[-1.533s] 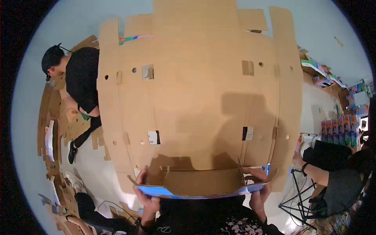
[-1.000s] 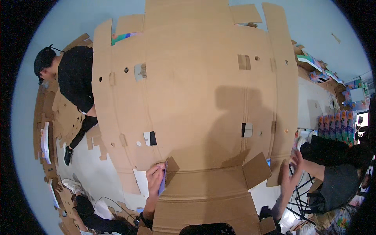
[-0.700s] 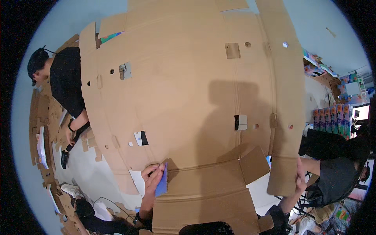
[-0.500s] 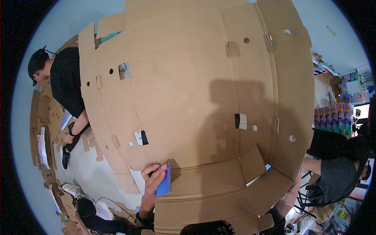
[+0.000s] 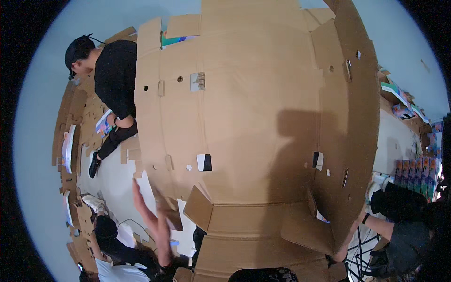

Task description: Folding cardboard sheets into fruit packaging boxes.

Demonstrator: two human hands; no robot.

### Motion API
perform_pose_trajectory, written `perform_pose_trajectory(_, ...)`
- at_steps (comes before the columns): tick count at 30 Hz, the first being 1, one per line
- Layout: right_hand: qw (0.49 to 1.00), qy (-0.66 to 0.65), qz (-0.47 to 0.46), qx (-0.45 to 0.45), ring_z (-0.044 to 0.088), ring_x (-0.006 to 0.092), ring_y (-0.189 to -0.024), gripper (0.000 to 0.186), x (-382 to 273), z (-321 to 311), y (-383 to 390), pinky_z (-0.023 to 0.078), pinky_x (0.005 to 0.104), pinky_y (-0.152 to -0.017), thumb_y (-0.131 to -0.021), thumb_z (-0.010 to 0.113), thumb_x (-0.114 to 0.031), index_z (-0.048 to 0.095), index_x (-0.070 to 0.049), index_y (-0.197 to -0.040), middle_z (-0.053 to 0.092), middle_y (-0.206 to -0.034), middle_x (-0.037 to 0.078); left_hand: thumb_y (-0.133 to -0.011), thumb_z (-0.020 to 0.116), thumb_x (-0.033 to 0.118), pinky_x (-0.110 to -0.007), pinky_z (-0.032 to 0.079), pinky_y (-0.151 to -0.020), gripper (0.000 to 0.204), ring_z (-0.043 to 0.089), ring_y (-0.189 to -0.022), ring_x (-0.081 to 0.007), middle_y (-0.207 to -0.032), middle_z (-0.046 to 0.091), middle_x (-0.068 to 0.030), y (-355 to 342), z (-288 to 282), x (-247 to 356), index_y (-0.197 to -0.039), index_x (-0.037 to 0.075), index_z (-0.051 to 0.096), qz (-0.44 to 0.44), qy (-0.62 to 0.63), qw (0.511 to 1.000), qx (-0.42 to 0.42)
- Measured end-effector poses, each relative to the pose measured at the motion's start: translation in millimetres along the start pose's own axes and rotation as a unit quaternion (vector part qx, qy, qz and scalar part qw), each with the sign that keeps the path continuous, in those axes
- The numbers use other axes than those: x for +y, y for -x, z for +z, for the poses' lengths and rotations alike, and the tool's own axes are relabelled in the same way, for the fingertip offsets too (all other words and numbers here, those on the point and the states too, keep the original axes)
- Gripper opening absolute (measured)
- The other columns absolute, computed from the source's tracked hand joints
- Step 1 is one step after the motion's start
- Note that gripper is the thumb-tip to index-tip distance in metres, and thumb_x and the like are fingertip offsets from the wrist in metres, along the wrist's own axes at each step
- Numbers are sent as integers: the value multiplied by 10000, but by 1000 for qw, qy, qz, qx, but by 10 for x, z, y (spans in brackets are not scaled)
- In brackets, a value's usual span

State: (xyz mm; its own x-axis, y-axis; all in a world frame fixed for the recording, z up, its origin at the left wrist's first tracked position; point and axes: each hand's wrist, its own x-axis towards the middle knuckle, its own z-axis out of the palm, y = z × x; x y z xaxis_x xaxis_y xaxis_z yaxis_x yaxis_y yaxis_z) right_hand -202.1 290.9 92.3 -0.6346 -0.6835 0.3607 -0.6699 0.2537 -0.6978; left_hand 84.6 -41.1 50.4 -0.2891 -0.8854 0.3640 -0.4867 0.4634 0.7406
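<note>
We had the big cardboard sheet (image 5: 253,117) stretched out in front of us, its near edge at our lap. Half a second earlier our left hand (image 5: 151,218) had pinched the small front flap (image 5: 198,207) near the sheet's near left corner; now it had let go, and the flap leaned up by itself. The hand, blurred, had swung out just beside the sheet's left edge, fingers stretched forward and thumb apart; we could not tell whether it touched the edge. On the sheet's right, the side panel (image 5: 361,122) stood steeper than before, its near end flap (image 5: 305,234) now turned inward. Our right hand (image 5: 348,242) was mostly hidden behind that panel, so we could not tell how its fingers were set. Beyond the sheet's left edge, a co-worker (image 5: 115,77) now had an arm by a colourful printed piece (image 5: 104,123).
</note>
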Motion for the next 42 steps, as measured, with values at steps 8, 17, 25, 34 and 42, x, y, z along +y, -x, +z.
perform_pose_trajectory(8, 995, 54, -79, -22, 437, 405, -1258, 729, 75, -31, -131, 351, 532, -1012, -790, 785, -347, 495, -51, -1390, 418, -1450, 220, -972, 601, 279, -394, 381, -1118, 656, 473, -1348, -292, -1447, 496, -180, -254, -755, -359, -1497, -38, 370, -354, 416, 802, -242)
perform_pose_trajectory(17, 985, 80, -89, -125, 381, 432, -1297, 819, 190, -200, 4, 301, 557, -1019, -776, 808, -411, 452, -85, -1437, 343, -1495, 244, -952, 629, 301, -431, 387, -1112, 654, 484, -1340, -320, -1442, 504, -185, -132, -721, -69, -1485, -3, 400, -271, 374, 873, -160)
perform_pose_trajectory(25, 984, 83, -92, -130, 415, 402, -1255, 912, 89, -175, -11, 336, 515, -980, -718, 863, -421, 429, -101, -1453, 375, -1490, 231, -934, 654, 320, -464, 392, -1106, 653, 493, -1333, -344, -1437, 512, -190, -313, -309, 114, -1474, 29, 428, -164, 309, 927, -133)
perform_pose_trajectory(34, 993, 65, -87, -46, 487, 358, -1162, 799, -44, -112, -101, 406, 463, -922, -721, 861, -356, 487, -102, -1380, 472, -1439, 196, -915, 682, 341, -501, 398, -1100, 652, 504, -1325, -372, -1431, 520, -196, -518, 49, 323, -1461, 65, 459, -44, 245, 964, -95)
perform_pose_trajectory(42, 996, 63, -70, -5, 552, 319, -1080, 701, -110, -85, -181, 469, 416, -871, -724, 858, -298, 538, -102, -1316, 560, -1394, 166, -897, 706, 361, -534, 403, -1095, 652, 513, -1318, -397, -1426, 527, -200, -714, 230, 576, -1451, 97, 486, 143, 196, 966, -92)
